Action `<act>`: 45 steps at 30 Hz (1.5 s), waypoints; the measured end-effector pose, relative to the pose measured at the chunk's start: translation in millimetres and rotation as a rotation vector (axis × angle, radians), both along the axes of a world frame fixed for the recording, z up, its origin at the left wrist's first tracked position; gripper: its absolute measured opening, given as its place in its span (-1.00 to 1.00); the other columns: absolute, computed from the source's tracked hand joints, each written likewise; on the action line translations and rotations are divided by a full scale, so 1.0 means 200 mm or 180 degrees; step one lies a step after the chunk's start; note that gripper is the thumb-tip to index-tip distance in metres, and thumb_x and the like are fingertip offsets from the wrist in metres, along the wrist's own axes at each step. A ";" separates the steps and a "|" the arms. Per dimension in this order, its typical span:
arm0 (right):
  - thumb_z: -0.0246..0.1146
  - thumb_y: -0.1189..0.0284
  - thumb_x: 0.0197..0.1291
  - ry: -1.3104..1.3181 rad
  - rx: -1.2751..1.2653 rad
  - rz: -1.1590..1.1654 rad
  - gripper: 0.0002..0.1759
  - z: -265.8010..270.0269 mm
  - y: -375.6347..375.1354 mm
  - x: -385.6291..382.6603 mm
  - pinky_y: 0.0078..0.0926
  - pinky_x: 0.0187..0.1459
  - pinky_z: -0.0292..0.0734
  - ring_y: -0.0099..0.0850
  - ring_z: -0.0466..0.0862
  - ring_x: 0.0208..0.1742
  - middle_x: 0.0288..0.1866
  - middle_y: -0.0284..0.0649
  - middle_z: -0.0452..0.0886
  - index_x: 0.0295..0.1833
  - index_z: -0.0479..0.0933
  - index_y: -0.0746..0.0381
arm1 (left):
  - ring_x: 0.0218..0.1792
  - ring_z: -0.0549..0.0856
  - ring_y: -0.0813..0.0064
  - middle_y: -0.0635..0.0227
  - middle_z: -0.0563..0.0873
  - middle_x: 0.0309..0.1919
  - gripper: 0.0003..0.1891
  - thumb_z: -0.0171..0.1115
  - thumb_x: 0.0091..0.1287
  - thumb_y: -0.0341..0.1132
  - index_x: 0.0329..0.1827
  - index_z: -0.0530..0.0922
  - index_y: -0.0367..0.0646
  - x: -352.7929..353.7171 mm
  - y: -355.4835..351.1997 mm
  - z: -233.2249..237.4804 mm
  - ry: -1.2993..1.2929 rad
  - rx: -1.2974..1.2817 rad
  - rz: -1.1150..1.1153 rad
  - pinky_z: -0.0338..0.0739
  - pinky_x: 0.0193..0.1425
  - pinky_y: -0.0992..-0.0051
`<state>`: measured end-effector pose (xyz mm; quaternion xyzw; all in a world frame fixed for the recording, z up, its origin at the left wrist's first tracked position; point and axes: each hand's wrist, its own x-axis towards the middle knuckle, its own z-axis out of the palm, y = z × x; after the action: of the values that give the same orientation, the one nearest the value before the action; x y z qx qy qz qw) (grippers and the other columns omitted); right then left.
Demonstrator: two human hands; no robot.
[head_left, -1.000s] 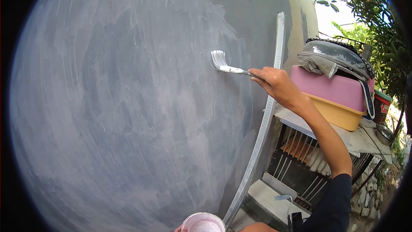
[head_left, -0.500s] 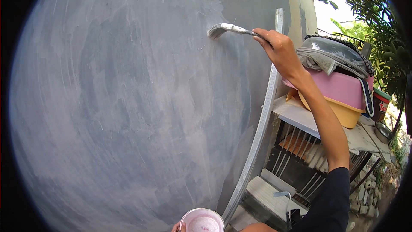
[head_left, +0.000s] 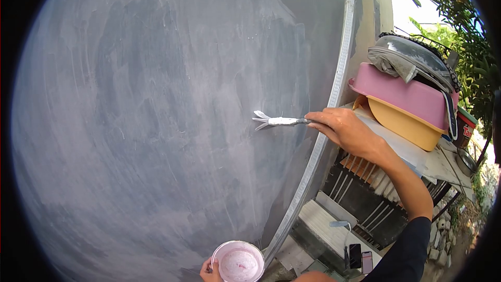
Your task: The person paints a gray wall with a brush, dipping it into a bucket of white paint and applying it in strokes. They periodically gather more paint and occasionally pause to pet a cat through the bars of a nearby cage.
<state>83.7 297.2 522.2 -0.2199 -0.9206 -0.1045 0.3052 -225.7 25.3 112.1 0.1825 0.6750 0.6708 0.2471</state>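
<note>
My right hand (head_left: 347, 131) is closed around the dark handle of a paintbrush (head_left: 282, 121). The brush lies nearly level, its splayed, white-coated bristles at the grey-painted wall (head_left: 156, 99). At the bottom of the view, my left hand (head_left: 210, 270) grips the rim of a small bucket (head_left: 238, 263) that has pale pinkish-white paint inside. Wall paint is streaky, with lighter and darker grey patches. A long pale metal strip (head_left: 334, 94) stands against the wall, behind my right hand.
On the right, a pink basin (head_left: 404, 94) and a yellow basin (head_left: 407, 125) rest on a ledge (head_left: 443, 167). Below are a small roller (head_left: 340, 224) and two phones (head_left: 355, 256) on a pale slab. Leaves hang at the upper right.
My right hand has moved down with the brush, from the upper wall to about mid-height. The bristles have spread apart. The bucket and my left hand sit slightly higher and further left in view.
</note>
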 end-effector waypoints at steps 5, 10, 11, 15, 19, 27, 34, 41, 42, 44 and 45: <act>0.27 0.42 0.33 0.0907 0.1006 -0.0313 -0.73 0.33 0.14 0.00 -0.22 -0.29 0.53 -0.13 0.65 -0.37 -0.35 -0.03 0.64 0.06 0.59 0.32 | -0.15 0.67 0.51 0.28 0.76 -0.15 -0.70 0.36 0.35 -0.30 0.05 0.67 -0.29 0.02 0.00 0.04 -0.0006 -0.0086 -0.0250 0.57 -0.02 0.48; 0.27 0.44 0.33 0.1361 0.1679 -0.0442 -0.74 0.29 0.21 -0.08 -0.22 -0.32 0.51 -0.14 0.62 -0.40 -0.39 -0.05 0.60 0.08 0.59 0.30 | -0.37 0.56 0.67 0.42 0.69 -0.38 -0.74 0.42 0.28 -0.33 -0.09 0.70 -0.35 0.00 -0.05 -0.07 0.0168 0.0229 0.0078 0.44 -0.24 0.62; 0.28 0.46 0.31 0.1092 0.1403 -0.0379 -0.73 0.21 0.18 -0.10 -0.26 -0.32 0.52 -0.18 0.62 -0.41 -0.37 -0.07 0.62 0.09 0.59 0.31 | -0.37 0.56 0.67 0.42 0.69 -0.38 -0.73 0.43 0.27 -0.32 -0.09 0.70 -0.35 0.01 -0.06 -0.06 0.0157 0.0228 0.0146 0.45 -0.24 0.62; 0.30 0.49 0.27 0.0090 0.0684 -0.0030 -0.71 -0.22 0.02 -0.18 -0.26 -0.34 0.53 -0.23 0.60 -0.41 -0.45 -0.13 0.54 0.10 0.58 0.30 | -0.33 0.58 0.65 0.40 0.70 -0.36 -0.72 0.43 0.28 -0.31 -0.09 0.70 -0.35 -0.03 -0.17 -0.05 0.0001 0.0161 0.0152 0.47 -0.20 0.61; 0.30 0.45 0.27 -0.0654 0.0126 0.0043 -0.72 -0.41 -0.07 -0.15 -0.26 -0.34 0.55 -0.22 0.60 -0.38 -0.45 -0.11 0.52 0.07 0.58 0.29 | -0.33 0.58 0.66 0.43 0.66 -0.36 -0.74 0.37 0.33 -0.33 -0.05 0.67 -0.36 0.00 -0.19 0.11 -0.0122 0.0051 0.0192 0.47 -0.22 0.61; 0.30 0.46 0.27 0.0562 0.1549 -0.0625 -0.70 0.05 0.07 -0.02 -0.24 -0.35 0.49 -0.23 0.57 -0.42 -0.45 -0.12 0.51 0.10 0.58 0.28 | -0.28 0.59 0.64 0.39 0.67 -0.28 -0.74 0.32 0.37 -0.35 0.00 0.65 -0.37 0.05 -0.21 0.14 -0.0032 0.0145 0.0125 0.49 -0.17 0.60; 0.32 0.47 0.25 -0.0255 0.0488 -0.0133 -0.68 -0.41 0.01 -0.05 -0.21 -0.31 0.54 -0.19 0.58 -0.39 -0.41 -0.12 0.48 0.10 0.55 0.31 | -0.23 0.63 0.59 0.35 0.69 -0.24 -0.72 0.33 0.37 -0.34 0.01 0.64 -0.37 0.13 -0.25 0.14 -0.0195 0.0081 0.0077 0.52 -0.10 0.57; 0.23 0.43 0.34 -0.0361 0.0568 -0.0247 -0.74 -0.23 -0.03 -0.03 -0.29 -0.28 0.59 -0.20 0.62 -0.35 -0.47 -0.10 0.53 0.08 0.57 0.28 | -0.27 0.63 0.61 0.36 0.68 -0.25 -0.72 0.32 0.38 -0.34 0.02 0.64 -0.37 0.11 -0.29 0.15 0.0023 -0.0039 0.0046 0.52 -0.14 0.61; 0.23 0.42 0.34 -0.0217 0.0813 -0.0255 -0.74 -0.16 -0.01 -0.05 -0.29 -0.30 0.58 -0.22 0.61 -0.37 -0.47 -0.11 0.53 0.08 0.58 0.28 | -0.27 0.63 0.61 0.36 0.68 -0.25 -0.72 0.32 0.38 -0.34 0.02 0.64 -0.37 0.12 -0.28 0.17 0.0026 -0.0055 0.0043 0.52 -0.14 0.61; 0.25 0.41 0.33 0.0053 0.1344 -0.0278 -0.73 -0.02 0.05 -0.09 -0.31 -0.32 0.55 -0.25 0.58 -0.40 -0.47 -0.13 0.52 0.08 0.58 0.28 | -0.27 0.62 0.62 0.37 0.68 -0.25 -0.73 0.32 0.38 -0.34 0.03 0.64 -0.36 0.13 -0.26 0.21 -0.0096 0.0161 0.0023 0.52 -0.13 0.60; 0.26 0.41 0.32 0.0178 0.1636 -0.0292 -0.72 0.03 0.07 -0.12 -0.31 -0.33 0.54 -0.26 0.57 -0.41 -0.47 -0.14 0.51 0.09 0.58 0.28 | -0.27 0.62 0.62 0.37 0.68 -0.25 -0.73 0.32 0.38 -0.34 0.03 0.64 -0.36 0.13 -0.26 0.20 -0.0090 0.0153 0.0027 0.52 -0.13 0.60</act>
<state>59.4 310.8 529.2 -0.1794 -0.8441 -0.3426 0.3714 -199.2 -27.2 152.6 0.1760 0.6559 0.6904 0.2494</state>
